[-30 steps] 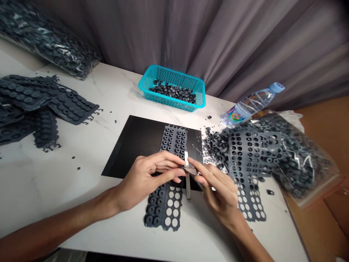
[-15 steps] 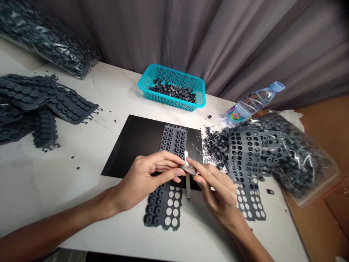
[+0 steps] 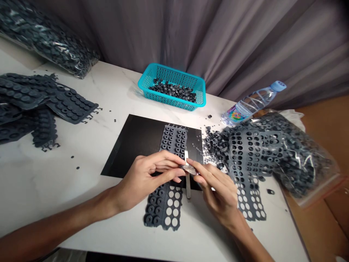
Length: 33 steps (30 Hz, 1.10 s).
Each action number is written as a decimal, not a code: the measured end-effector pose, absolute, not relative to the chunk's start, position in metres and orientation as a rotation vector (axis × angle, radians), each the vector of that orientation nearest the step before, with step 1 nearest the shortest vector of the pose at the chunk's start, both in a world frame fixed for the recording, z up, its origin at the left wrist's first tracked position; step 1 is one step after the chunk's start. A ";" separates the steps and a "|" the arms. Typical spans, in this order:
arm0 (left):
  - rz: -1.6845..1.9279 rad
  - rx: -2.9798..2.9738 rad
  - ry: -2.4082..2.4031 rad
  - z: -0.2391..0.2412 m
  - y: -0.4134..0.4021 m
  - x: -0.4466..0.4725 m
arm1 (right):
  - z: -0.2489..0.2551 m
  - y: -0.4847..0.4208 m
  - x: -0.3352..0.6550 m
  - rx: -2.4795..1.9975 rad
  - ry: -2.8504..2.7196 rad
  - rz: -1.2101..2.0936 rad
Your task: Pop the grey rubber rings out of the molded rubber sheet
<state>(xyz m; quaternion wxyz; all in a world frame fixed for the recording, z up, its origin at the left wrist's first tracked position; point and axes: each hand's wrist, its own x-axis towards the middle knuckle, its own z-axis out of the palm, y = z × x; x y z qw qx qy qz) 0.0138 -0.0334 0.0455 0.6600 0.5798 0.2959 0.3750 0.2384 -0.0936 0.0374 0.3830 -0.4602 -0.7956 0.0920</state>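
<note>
My left hand [image 3: 152,169] and my right hand [image 3: 218,185] meet fingertip to fingertip over the sheet. Between them is a small shiny metal piece [image 3: 189,169], pinched by my right fingers; its exact kind does not show. The left thumb and fingers close at its other end, and whatever they hold is hidden. Beneath lies a dark rubber sheet of ring-shaped parts [image 3: 174,140], with open round holes in its lower right rows. A narrow flat metal strip [image 3: 188,187] lies along the sheet's right side, partly covered by my hands.
A black mat [image 3: 131,145] lies under the sheet. Behind stands a turquoise basket [image 3: 171,103] with small black parts. To the right are loose parts [image 3: 218,145], a punched sheet [image 3: 244,174], a plastic bottle [image 3: 251,103] and a filled bag [image 3: 302,163]. More rubber sheets [image 3: 68,103] lie left.
</note>
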 end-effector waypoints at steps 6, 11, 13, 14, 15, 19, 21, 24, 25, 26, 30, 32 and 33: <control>0.832 1.323 0.684 0.048 -0.034 0.013 | 0.038 -0.094 0.238 -1.190 -2.026 0.216; 0.829 1.333 0.695 0.047 -0.034 0.014 | 0.037 -0.095 0.238 -1.188 -2.003 0.221; 0.824 1.335 0.694 0.047 -0.034 0.014 | 0.036 -0.095 0.238 -1.178 -1.998 0.216; 0.820 1.333 0.693 0.047 -0.033 0.014 | 0.036 -0.095 0.238 -1.170 -1.998 0.214; 0.817 1.328 0.693 0.048 -0.033 0.014 | 0.036 -0.094 0.238 -1.161 -1.996 0.209; 0.805 1.308 0.695 0.047 -0.034 0.013 | 0.037 -0.094 0.239 -1.161 -1.990 0.184; 0.805 1.304 0.696 0.046 -0.034 0.012 | 0.038 -0.094 0.239 -1.179 -1.995 0.181; 0.814 1.307 0.707 0.045 -0.035 0.013 | 0.038 -0.094 0.240 -1.183 -2.011 0.182; 0.819 1.308 0.709 0.045 -0.035 0.013 | 0.038 -0.093 0.240 -1.180 -2.018 0.185; 0.822 1.308 0.710 0.045 -0.034 0.013 | 0.037 -0.093 0.241 -1.177 -2.024 0.188; 0.823 1.316 0.710 0.046 -0.034 0.014 | 0.035 -0.094 0.242 -1.176 -2.035 0.198; 0.823 1.325 0.710 0.045 -0.034 0.014 | 0.035 -0.094 0.242 -1.178 -2.036 0.198; 0.825 1.329 0.708 0.045 -0.034 0.014 | 0.035 -0.094 0.242 -1.176 -2.037 0.195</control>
